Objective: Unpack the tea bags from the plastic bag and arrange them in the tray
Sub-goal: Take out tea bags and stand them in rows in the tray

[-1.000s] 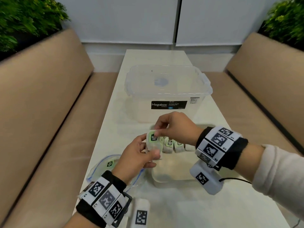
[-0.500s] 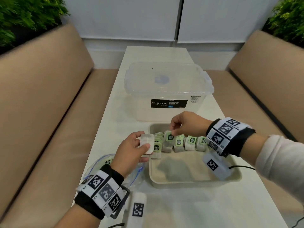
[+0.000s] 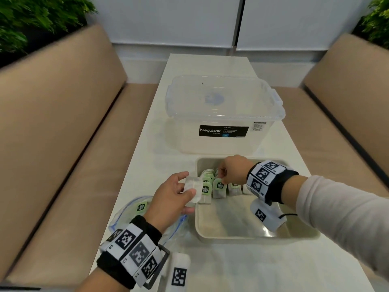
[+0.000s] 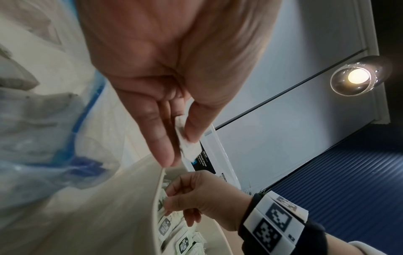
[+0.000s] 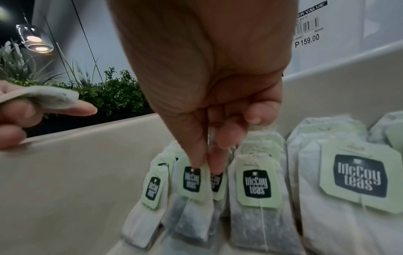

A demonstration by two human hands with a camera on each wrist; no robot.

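Right grip lowers one bag into the row; left keeps the next.

My right hand (image 5: 207,103), which took a bag from my left a second ago, pinches that white paper tea bag with the pale green tag (image 5: 191,193) at the row's left end inside the beige rectangular tray (image 3: 252,237). My left hand (image 3: 170,199), just outside the rim, pinches another white tea bag (image 3: 192,189); behind it lies the clear blue-zip plastic bag (image 3: 130,211), one tag showing.

plastic bag (image 3: 134,211) partly behind left hand (image 3: 170,199), blurred in wrist view
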